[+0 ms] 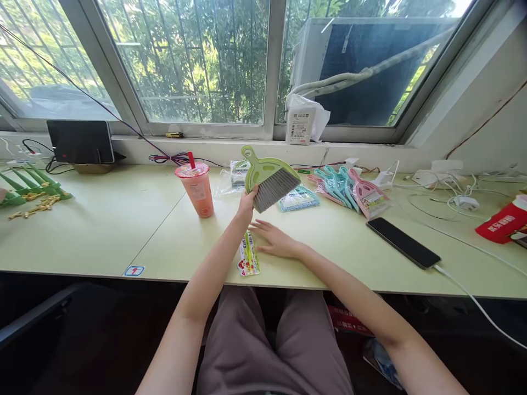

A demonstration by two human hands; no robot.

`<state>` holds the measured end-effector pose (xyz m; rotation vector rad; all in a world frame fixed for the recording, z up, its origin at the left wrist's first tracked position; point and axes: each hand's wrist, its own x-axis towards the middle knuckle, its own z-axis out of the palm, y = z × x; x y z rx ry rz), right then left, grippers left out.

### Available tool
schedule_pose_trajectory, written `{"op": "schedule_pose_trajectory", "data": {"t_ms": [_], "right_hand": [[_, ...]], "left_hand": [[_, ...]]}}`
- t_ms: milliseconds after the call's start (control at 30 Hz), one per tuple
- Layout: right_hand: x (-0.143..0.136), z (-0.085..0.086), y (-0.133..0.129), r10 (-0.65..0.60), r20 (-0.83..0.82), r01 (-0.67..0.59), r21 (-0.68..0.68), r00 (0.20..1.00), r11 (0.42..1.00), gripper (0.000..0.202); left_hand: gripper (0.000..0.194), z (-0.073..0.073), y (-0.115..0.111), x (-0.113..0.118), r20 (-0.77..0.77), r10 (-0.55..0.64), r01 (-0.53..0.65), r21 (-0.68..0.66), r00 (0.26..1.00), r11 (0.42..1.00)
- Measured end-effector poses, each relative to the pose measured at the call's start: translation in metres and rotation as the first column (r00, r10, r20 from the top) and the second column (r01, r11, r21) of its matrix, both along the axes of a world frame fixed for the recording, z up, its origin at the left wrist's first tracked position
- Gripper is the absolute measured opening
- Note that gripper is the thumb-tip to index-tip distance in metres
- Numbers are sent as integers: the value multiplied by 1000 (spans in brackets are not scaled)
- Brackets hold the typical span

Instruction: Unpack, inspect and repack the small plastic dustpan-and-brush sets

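My left hand (247, 203) is closed on a small green dustpan (263, 167) with a grey-bristled brush (275, 190) nested in it. It lifts the set above the table, tilted, bristles facing me. Just to the right and lower, my right hand (278, 240) lies over the tabletop, fingers spread, with nothing in it. Beside its fingertips is a printed yellow-green and white packaging card (248, 257), whose upper end is partly hidden by my arm. Behind the green set lie a blue wrapped packet (300, 198) and another clear-wrapped piece (237, 174).
A pink drink cup (197, 189) with a red straw stands left of my left hand. Blue dustpans (335, 185) and a pink wrapped dustpan (368, 192) lie at the right back. A phone (403, 241) with its cable, a red cup (502, 222) and a black tablet (80, 141) are further out.
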<state>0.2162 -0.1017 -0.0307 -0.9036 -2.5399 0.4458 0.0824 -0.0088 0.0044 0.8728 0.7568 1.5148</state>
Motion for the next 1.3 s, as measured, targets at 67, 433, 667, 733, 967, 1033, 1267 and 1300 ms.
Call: {"op": "schedule_pose_trajectory", "data": {"t_ms": [67, 433, 667, 733, 967, 1033, 1267, 1300], "right_hand": [[-1, -3, 3, 57, 96, -47, -104, 994, 993, 68], [24, 8, 16, -46, -95, 37, -88, 994, 995, 22], [28, 13, 14, 21, -64, -39, -291, 998, 956, 39], [30, 12, 16, 14, -131, -62, -371, 991, 926, 25], [38, 16, 18, -41, -152, -27, -417, 987, 909, 19], [41, 18, 19, -29, -74, 2, -344, 997, 939, 26], [45, 18, 22, -37, -22, 24, -434, 999, 901, 24], [46, 18, 22, -52, -31, 32, -460, 998, 888, 27]], "left_hand": [[49, 1, -2, -2, 53, -13, 16, -54, 998, 998], [49, -1, 1, -2, 151, -16, 33, -112, 988, 993], [54, -10, 3, -4, 96, 42, -33, -89, 994, 995], [53, -12, 3, -4, 79, 56, -51, -74, 995, 996], [48, -12, 4, -4, 66, 69, -64, -70, 995, 995], [44, -13, 5, -4, 88, 63, -56, -81, 994, 995], [37, -14, 9, -7, 166, 67, -48, -117, 984, 992], [38, -14, 9, -7, 162, 57, -39, -113, 985, 993]]}}
